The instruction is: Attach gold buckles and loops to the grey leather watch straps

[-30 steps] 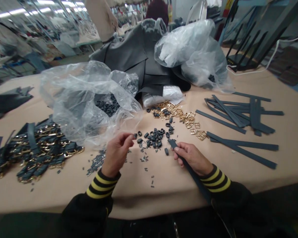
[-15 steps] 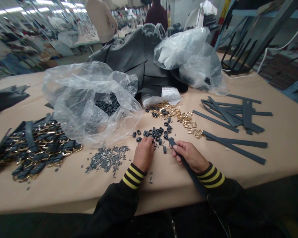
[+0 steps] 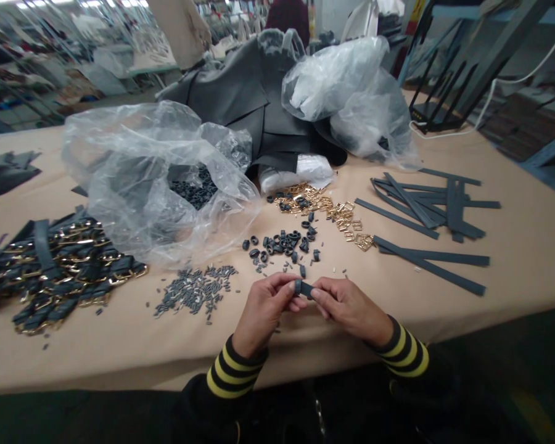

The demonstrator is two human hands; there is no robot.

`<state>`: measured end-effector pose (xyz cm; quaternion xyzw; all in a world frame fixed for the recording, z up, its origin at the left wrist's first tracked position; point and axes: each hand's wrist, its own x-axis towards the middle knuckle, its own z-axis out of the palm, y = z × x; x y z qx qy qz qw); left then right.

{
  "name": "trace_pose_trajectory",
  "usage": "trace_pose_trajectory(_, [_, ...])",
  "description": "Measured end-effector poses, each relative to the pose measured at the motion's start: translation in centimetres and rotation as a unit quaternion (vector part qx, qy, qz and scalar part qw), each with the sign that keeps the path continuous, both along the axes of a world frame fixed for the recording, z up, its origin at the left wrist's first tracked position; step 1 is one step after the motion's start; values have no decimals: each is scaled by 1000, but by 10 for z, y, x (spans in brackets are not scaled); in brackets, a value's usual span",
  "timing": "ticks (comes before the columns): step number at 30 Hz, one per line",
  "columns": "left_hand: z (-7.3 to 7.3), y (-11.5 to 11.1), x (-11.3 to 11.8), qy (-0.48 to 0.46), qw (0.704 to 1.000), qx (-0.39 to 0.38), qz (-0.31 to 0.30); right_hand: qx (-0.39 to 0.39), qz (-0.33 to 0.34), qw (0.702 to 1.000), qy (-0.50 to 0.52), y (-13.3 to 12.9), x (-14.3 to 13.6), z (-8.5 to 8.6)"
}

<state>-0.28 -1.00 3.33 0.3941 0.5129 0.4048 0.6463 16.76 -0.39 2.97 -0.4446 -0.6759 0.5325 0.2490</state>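
Observation:
Between thumb and fingers, my left hand [image 3: 269,308] pinches a small dark strap loop [image 3: 298,287]. The loop sits around the end of a dark grey strap [image 3: 307,290]. My right hand [image 3: 349,308] grips that strap close to the loop; the rest of it is hidden behind the hand and sleeve. Just beyond my fingers lies a scatter of similar dark loops [image 3: 284,242]. To the left of my left hand is a spread of tiny grey pieces [image 3: 194,291].
Gold-coloured buckles [image 3: 345,217] lie beyond the loops. Loose straps [image 3: 432,265] rest at right, and buckled straps [image 3: 65,271] are piled at left. A clear plastic bag [image 3: 161,185] holds more loops. Behind stand dark sheets [image 3: 231,92], another plastic bag [image 3: 351,86] and a router [image 3: 437,117].
My left hand has come back from the loose loops with one loop, now around the strap's end. My right hand has brought the strap toward it, and both hands are close together.

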Motion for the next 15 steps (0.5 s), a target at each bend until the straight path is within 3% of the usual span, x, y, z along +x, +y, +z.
trace_pose_trajectory(5, [-5,-12,15,82,995,48,-18,35,35,997,-55,-5,9,3])
trace_pose_trajectory(11, [-21,-24,34,178,968,167,57,27,-9,1000,-5,-16,7,-5])
trace_pose_trajectory(13, [-24,-23,36,144,980,131,26,20,-11,1000,18,-19,5,-7])
trace_pose_trajectory(15, [-26,-21,37,51,997,61,-20,16,-16,999,29,-21,3,-8])
